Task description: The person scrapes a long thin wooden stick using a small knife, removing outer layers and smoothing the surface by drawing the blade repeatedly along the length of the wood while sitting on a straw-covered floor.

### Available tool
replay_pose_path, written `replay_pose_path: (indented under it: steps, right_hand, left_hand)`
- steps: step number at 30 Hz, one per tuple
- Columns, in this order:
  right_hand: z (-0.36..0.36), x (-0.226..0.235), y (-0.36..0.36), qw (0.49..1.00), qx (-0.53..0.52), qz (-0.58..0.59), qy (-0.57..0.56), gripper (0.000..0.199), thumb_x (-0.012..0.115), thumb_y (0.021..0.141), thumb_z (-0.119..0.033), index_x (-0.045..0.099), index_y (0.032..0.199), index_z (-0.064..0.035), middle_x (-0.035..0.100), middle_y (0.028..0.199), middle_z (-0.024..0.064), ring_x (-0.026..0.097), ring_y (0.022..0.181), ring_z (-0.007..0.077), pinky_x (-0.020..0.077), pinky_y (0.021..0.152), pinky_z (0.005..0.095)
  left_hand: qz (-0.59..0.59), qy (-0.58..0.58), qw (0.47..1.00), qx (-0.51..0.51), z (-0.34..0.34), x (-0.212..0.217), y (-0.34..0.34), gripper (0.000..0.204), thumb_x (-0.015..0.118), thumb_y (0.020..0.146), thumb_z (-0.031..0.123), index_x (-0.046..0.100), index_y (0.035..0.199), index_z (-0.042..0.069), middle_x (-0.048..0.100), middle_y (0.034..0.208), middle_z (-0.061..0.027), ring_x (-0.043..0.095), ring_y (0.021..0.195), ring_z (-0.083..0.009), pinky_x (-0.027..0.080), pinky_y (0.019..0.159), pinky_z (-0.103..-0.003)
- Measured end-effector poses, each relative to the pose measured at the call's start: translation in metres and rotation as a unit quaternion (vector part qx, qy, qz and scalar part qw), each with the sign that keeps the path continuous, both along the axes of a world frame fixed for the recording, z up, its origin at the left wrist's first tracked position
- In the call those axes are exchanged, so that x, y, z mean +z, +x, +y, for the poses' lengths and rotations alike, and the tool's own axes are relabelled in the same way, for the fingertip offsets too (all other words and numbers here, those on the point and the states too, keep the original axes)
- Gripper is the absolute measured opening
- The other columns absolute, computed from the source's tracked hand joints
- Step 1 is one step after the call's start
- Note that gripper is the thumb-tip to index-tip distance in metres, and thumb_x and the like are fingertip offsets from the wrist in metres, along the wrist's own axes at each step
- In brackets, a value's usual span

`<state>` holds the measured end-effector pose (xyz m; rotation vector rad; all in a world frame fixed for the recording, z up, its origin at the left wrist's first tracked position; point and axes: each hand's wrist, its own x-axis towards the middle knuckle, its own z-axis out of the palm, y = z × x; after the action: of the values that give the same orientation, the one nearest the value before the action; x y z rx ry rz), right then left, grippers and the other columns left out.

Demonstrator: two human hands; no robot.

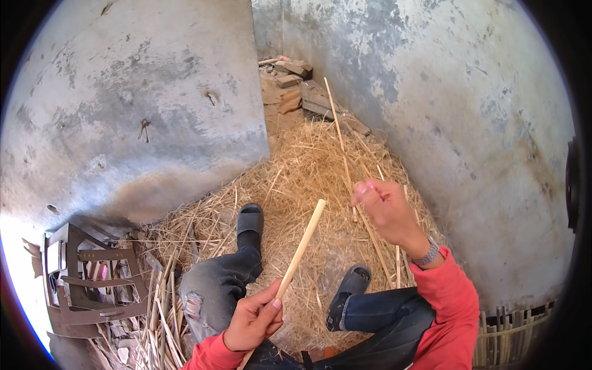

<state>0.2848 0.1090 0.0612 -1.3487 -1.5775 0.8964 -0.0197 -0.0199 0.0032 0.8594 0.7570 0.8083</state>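
My left hand [254, 316] is closed round a pale bamboo strip [302, 245]. The strip slants up and away to the right, and its lower end runs down past my hand toward my lap. To the right and farther forward, my right hand [390, 213] is raised above the straw, apart from the strip. Its fingers are curled in, and anything inside them is hidden. Just beyond it, a long thin bamboo stick [339, 132] lies on the straw, one end toward the corner.
Straw and shavings [302, 163] cover the floor between two worn plaster walls [468, 123]. Broken bricks [293, 68] lie in the far corner. A wooden chair frame [98, 308] and a heap of bamboo strips [161, 308] are at lower left. A slatted basket [509, 339] stands at lower right.
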Motion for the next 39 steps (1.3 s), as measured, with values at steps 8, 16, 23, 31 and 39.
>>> replay_pose_path:
  steps: [8, 16, 23, 31, 39]
  right_hand:
    - [-0.009, -0.012, -0.037, 0.989, 0.073, 0.062, -0.116, 0.032, 0.073, 0.1, -0.03, 0.069, 0.08, -0.0051, 0.047, 0.062, -0.0101, 0.039, 0.057, 0.0023, 0.0296, 0.051, 0.0261]
    - [0.019, -0.001, 0.011, 0.944, -0.096, 0.308, -0.068, 0.033, 0.072, 0.101, -0.033, 0.063, 0.08, -0.009, 0.039, 0.057, -0.0076, 0.034, 0.042, 0.0043, 0.0239, 0.039, 0.0251]
    - [0.021, 0.001, 0.039, 0.916, -0.198, 0.344, 0.065, 0.036, 0.066, 0.104, -0.036, 0.067, 0.086, -0.0053, 0.035, 0.057, -0.0092, 0.028, 0.044, 0.0023, 0.0196, 0.041, 0.0242]
    - [0.005, 0.018, 0.052, 0.957, -0.181, 0.199, 0.112, 0.034, 0.054, 0.111, -0.036, 0.067, 0.106, -0.0051, 0.041, 0.064, -0.008, 0.033, 0.051, 0.0012, 0.025, 0.044, 0.022]
    - [-0.015, 0.024, 0.057, 0.972, -0.187, -0.076, 0.12, 0.042, 0.056, 0.11, -0.034, 0.067, 0.086, -0.0017, 0.046, 0.06, -0.002, 0.038, 0.056, 0.006, 0.0313, 0.051, 0.0295]
  left_hand:
    - [-0.064, -0.096, 0.99, -0.076, 0.007, 0.005, -0.002, 0.053, 0.043, 0.113, 0.009, 0.03, 0.164, 0.008, 0.04, 0.073, 0.0007, 0.032, 0.056, -0.0062, 0.029, 0.05, -0.022]
    - [-0.069, -0.125, 0.976, -0.167, 0.006, 0.002, -0.003, 0.058, 0.045, 0.112, 0.009, 0.025, 0.166, 0.008, 0.057, 0.088, -0.0053, 0.041, 0.062, -0.0068, 0.039, 0.056, -0.022]
    - [0.02, -0.039, 0.976, -0.214, 0.002, 0.008, -0.002, 0.049, 0.05, 0.11, 0.008, 0.041, 0.157, -0.003, 0.069, 0.104, -0.0114, 0.058, 0.073, -0.0082, 0.049, 0.069, -0.022]
    - [0.029, -0.005, 0.974, -0.226, 0.0, 0.007, -0.007, 0.051, 0.049, 0.11, 0.005, 0.038, 0.159, -0.001, 0.069, 0.104, -0.0127, 0.053, 0.071, -0.008, 0.046, 0.066, -0.023]
    - [-0.032, -0.023, 0.99, -0.139, -0.005, -0.003, -0.007, 0.052, 0.048, 0.111, 0.005, 0.037, 0.161, 0.005, 0.061, 0.089, -0.0076, 0.045, 0.066, -0.007, 0.038, 0.057, -0.022]
